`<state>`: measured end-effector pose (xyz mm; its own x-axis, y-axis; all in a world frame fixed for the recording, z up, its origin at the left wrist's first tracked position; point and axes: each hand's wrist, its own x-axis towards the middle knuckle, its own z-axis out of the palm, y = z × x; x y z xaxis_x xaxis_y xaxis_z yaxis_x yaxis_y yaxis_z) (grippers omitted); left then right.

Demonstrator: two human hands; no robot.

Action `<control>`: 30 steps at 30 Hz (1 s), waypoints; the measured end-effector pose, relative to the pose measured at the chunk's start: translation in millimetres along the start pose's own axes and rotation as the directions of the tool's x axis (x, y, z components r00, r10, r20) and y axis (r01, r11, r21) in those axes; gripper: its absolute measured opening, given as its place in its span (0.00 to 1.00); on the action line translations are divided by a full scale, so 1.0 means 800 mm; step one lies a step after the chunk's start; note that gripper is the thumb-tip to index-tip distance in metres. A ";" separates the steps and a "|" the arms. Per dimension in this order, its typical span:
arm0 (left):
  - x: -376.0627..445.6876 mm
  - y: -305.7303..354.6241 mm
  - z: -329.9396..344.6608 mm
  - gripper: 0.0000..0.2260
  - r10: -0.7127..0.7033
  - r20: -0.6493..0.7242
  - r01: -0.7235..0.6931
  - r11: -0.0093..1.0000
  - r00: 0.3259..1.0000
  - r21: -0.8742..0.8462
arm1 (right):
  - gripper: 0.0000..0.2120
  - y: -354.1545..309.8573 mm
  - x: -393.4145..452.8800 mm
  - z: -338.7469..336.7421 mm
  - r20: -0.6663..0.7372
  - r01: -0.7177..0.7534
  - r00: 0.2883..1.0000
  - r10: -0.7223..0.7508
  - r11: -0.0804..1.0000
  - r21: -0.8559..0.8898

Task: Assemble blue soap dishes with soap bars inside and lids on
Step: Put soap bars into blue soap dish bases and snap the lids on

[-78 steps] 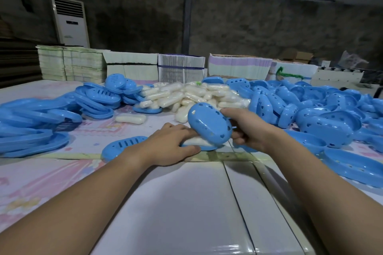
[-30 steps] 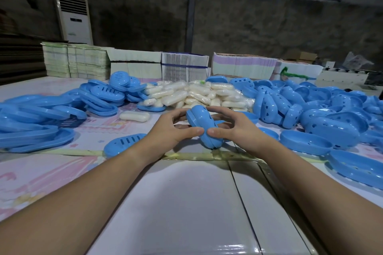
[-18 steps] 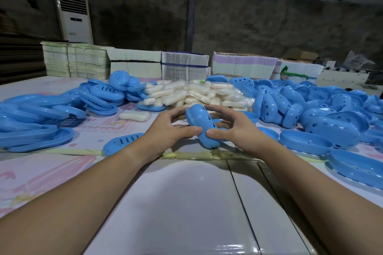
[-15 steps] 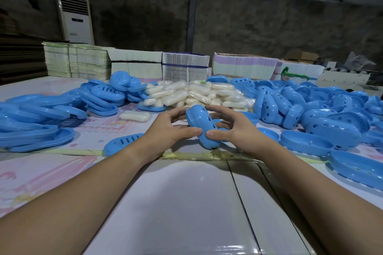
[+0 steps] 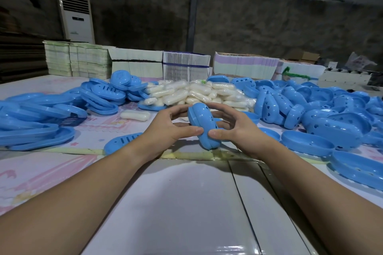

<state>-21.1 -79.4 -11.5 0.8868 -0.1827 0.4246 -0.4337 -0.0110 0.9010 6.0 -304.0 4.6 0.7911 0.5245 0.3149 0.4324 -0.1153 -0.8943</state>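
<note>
Both hands grip a closed blue soap dish [image 5: 204, 125] on edge above the table [image 5: 176, 203], just in front of the pile of wrapped soap bars [image 5: 196, 93]: the left hand [image 5: 165, 128] and right hand [image 5: 240, 130] pinch it with thumbs and curled fingers. No writing on it is readable.

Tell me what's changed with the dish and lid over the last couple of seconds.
The lid, earlier tilted open over the soap in the right hand, is now closed onto the dish. The left hand, which lay on the dish at the table, has risen with it; both hands now pinch the closed dish on edge above the table. The soap pile and loose blue parts stayed as they were.
</note>
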 end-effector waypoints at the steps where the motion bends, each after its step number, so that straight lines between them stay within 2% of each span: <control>1: 0.000 0.000 0.000 0.27 0.003 -0.007 -0.003 1.000 1.000 -0.008 | 0.32 0.000 0.001 0.001 -0.012 0.005 1.000 -0.006 1.000 -0.010; 7: 0.002 -0.002 -0.002 0.27 -0.005 -0.026 0.003 0.997 1.000 -0.075 | 0.32 -0.001 0.003 0.003 -0.046 0.017 0.999 -0.018 0.999 -0.031; 12: 0.008 -0.002 -0.001 0.36 -0.044 -0.102 0.026 0.985 0.994 -0.173 | 0.31 -0.005 0.003 0.003 -0.068 0.019 0.998 -0.017 1.000 0.025; 15: 0.008 -0.002 -0.003 0.37 -0.063 -0.092 0.044 0.979 0.994 -0.198 | 0.30 -0.006 0.003 0.003 -0.064 0.006 0.998 -0.002 0.998 0.056; 23: 0.006 -0.003 0.000 0.31 -0.092 -0.061 0.076 0.973 0.994 -0.218 | 0.32 0.000 0.005 0.003 -0.088 -0.010 0.996 0.019 0.995 0.103; 26: 0.005 -0.004 0.002 0.26 -0.091 -0.047 0.081 0.978 0.995 -0.193 | 0.31 0.000 0.004 0.004 -0.077 -0.039 0.996 0.044 0.997 0.063; 30: 0.005 -0.004 0.005 0.24 -0.095 -0.033 0.088 0.982 0.995 -0.169 | 0.27 -0.001 0.002 0.005 -0.076 -0.049 0.996 0.050 0.999 0.018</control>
<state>-17.1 -83.9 -13.0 0.9286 -0.1484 0.3402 -0.3210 0.1389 0.9368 5.3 -299.9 4.7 0.8422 0.4526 0.2930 0.3855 -0.1255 -0.9141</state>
